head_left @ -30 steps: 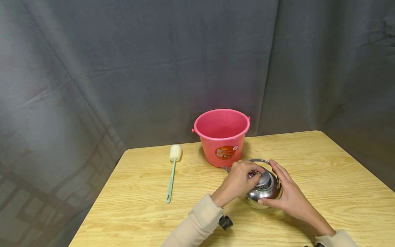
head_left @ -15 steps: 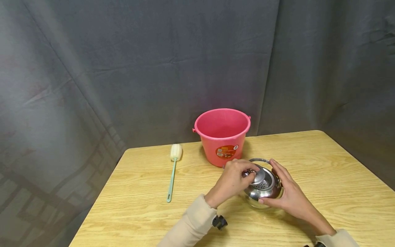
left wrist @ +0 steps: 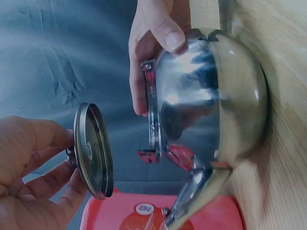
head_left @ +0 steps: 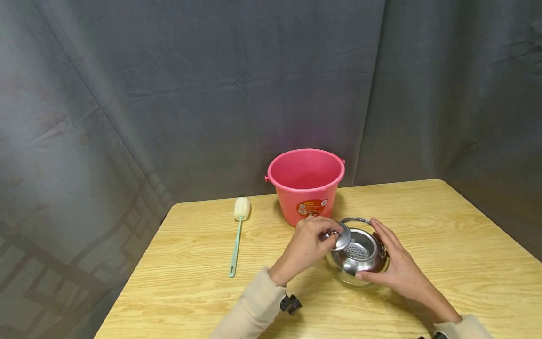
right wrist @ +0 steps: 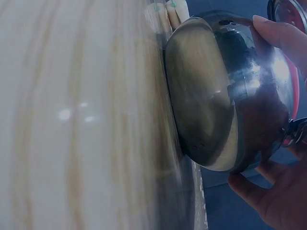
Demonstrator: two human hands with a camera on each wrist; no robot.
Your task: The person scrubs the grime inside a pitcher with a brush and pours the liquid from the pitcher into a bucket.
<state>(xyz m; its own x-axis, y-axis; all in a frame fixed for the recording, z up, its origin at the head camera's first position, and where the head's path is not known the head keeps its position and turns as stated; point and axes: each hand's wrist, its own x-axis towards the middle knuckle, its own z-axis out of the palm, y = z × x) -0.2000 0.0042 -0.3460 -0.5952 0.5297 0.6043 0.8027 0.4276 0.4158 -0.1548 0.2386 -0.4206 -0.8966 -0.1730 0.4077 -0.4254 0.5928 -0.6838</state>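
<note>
My left hand [head_left: 302, 247] pinches the small knob of a round metal lid [head_left: 344, 240], which is tilted and held above the left side of a shiny steel teapot [head_left: 348, 270]. In the left wrist view, the lid [left wrist: 94, 148] shows its hollow underside, apart from the pot. Within the teapot's uncovered mouth sits a perforated strainer [head_left: 356, 251]. My right hand [head_left: 400, 270] grips the pot's right side, thumb at the front and fingers at the back. The teapot stands upright on the table, its spout [left wrist: 196, 191] pointing toward the bucket.
Behind the teapot stands a pink bucket [head_left: 290, 202] with an orange label. To its left lies a sponge bottle brush [head_left: 235, 245] with a pale green handle. A grey curtain [head_left: 211, 94] hangs past the far edge of the wooden table [head_left: 190, 292].
My left hand has lifted the lid off the teapot's mouth and moved it left, uncovering the strainer. The right hand has stayed on the pot.
</note>
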